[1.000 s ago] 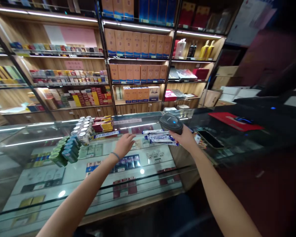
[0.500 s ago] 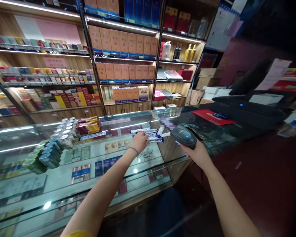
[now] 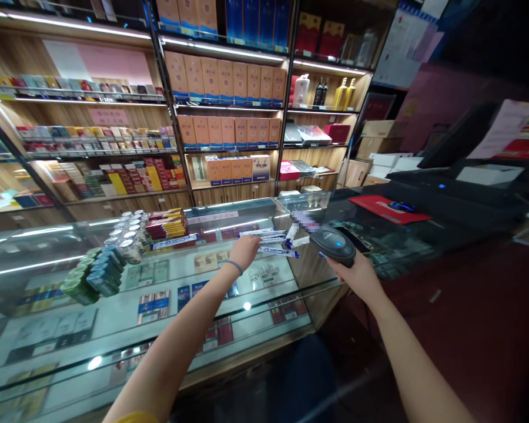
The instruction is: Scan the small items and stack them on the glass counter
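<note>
In my right hand point(image 3: 359, 273) is a dark grey barcode scanner point(image 3: 332, 244) with a lit blue spot, held over the counter's corner. My left hand point(image 3: 244, 251), a grey band at its wrist, reaches onto the glass counter with curled fingers at the left end of several blue-and-white stick packets point(image 3: 273, 236). Its fingertips are partly hidden, but they appear closed on packet ends. Another such packet point(image 3: 174, 241) lies alone farther left, in front of a stack of red-and-yellow packs point(image 3: 167, 222).
Silver-topped cans point(image 3: 130, 238) and green and blue cartons point(image 3: 92, 273) stand in rows on the glass counter point(image 3: 229, 279). To the right are a red mouse pad point(image 3: 388, 210), a mouse point(image 3: 401, 206) and a dark monitor point(image 3: 461, 135). Stocked shelves point(image 3: 233, 106) line the back wall.
My left hand has shifted slightly left along the stick packets. The scanner stays in my right hand over the same corner. The whole view has swung a little to the left.
</note>
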Motion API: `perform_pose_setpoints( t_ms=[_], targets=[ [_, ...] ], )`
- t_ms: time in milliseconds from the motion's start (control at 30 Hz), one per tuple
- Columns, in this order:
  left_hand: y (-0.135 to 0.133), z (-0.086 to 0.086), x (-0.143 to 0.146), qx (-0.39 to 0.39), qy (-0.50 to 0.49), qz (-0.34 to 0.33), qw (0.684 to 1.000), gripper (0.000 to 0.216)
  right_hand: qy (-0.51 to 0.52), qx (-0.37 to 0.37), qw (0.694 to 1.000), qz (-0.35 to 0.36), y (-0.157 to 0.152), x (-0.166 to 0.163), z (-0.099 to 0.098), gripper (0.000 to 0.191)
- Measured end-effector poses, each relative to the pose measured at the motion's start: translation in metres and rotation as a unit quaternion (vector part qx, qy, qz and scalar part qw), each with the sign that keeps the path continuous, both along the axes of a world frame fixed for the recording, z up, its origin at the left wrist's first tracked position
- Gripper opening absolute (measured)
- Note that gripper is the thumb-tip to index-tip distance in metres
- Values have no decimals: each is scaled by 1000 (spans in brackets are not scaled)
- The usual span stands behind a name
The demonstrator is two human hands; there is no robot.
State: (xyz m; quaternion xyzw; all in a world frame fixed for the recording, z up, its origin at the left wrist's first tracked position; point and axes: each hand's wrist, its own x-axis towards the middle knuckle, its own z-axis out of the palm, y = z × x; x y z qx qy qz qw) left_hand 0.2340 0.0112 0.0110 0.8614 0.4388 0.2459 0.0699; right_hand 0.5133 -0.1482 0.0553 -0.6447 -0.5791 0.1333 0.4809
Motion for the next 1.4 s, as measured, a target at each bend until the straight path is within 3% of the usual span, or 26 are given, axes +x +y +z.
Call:
perform_pose_setpoints(
  t_ms=[100, 200, 400, 500, 667, 800, 967, 1233, 1400],
  targets=[
    [3, 9, -30, -40, -104, 34, 993, 24, -7, 14, 1000, 16, 10, -7, 5, 33],
    [5, 14, -61, -135, -245, 52, 959, 21, -16, 10, 1000, 25, 26, -19, 12, 36],
    [3, 15, -121, -322, -493, 20, 808, 40, -60, 48, 994, 76, 67, -63, 26, 48],
    [3, 14, -147, -329, -561, -3, 760, 38, -65, 69, 990, 108, 89, -89, 29, 49],
    [8, 11, -179, -309, -635, 0, 708, 28, -46, 82, 987, 134, 121, -135, 29, 46],
    [11, 9, -194, -321, -652, 30, 686, 34, -43, 80, 979, 180, 144, -169, 22, 50],
    [13, 8, -209, -324, -666, -8, 672, 36, -47, 89, 972, 211, 168, -193, 6, 53],
    [12, 7, -220, -314, -658, 58, 682, 36, -19, 65, 973, 220, 167, -187, -17, 55],
    [6, 14, -220, -321, -660, 47, 677, 38, -20, 60, 970, 235, 160, -188, -21, 55]
  ],
)
